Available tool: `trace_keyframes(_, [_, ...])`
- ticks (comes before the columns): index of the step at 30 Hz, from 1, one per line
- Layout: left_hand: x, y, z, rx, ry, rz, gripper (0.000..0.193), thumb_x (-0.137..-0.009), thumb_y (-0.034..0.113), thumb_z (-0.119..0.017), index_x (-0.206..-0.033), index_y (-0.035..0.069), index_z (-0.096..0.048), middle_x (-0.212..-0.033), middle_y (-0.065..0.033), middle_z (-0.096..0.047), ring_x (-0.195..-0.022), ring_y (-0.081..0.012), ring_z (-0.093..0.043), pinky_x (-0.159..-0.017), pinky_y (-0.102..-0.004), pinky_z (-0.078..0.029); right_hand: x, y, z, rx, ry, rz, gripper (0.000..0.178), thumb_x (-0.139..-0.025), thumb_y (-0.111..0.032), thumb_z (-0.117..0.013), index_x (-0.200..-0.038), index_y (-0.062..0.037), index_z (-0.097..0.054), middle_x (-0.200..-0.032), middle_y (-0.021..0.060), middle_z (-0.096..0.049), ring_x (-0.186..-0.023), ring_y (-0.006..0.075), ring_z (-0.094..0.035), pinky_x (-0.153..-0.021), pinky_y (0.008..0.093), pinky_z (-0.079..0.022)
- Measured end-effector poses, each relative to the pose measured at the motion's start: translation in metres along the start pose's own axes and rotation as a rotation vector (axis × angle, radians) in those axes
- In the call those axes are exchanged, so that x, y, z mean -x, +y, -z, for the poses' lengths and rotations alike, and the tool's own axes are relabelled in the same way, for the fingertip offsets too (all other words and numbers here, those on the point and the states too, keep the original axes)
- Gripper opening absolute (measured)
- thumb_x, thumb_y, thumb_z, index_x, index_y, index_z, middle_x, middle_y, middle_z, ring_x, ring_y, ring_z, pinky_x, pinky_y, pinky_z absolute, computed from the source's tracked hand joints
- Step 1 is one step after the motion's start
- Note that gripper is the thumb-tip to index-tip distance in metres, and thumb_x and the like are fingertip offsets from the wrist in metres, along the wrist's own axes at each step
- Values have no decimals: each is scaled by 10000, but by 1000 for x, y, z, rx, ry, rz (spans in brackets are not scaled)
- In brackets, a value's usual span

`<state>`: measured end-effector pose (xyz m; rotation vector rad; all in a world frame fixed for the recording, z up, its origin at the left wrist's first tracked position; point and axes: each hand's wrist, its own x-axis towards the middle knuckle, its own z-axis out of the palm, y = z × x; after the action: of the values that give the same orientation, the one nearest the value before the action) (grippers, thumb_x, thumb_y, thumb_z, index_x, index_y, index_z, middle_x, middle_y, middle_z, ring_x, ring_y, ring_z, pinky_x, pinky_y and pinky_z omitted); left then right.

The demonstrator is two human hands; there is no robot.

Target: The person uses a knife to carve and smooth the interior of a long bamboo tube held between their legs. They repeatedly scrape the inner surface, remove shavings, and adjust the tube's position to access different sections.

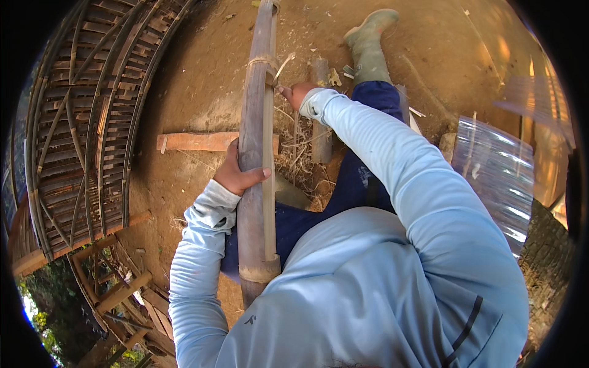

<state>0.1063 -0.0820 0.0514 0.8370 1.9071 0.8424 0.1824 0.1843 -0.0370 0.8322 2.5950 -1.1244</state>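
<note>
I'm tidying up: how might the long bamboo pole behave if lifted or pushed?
The bamboo pole would probably be stiff, being thick with raised joints. Its rounded side suggests it might roll if pushed. Its length, reaching well beyond the left hand, could make it tip if lifted near one end.

Slatted frame [103, 116], corrugated sheet [494, 175]
</note>
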Motion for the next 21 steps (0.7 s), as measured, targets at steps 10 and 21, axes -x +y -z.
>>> trace_keyframes(10, [3,6,1,127,-22,37,1123,-679,343,-880,-1462,-116,-219,-1314,-243,-530,-1206,-292,-539,-1046,-380,-423,115,-14,-52,-146,88,245,550,-1038,-448,-381,-937,11,-669,-839,277,-663,-820,476,-638,-779,536,-495])
trace_keyframes(21, [3,13,-5,88,11,7,1090,-691,331,-888,-1453,-110,-245,-1287,-219,-552,-1179,-278,-560,-1015,-381,-454,148,-31,-30,4,-96,264,538,-1031,-447,-403,-927,2,-682,-833,276,-671,-832,474,-644,-795,529,-507])
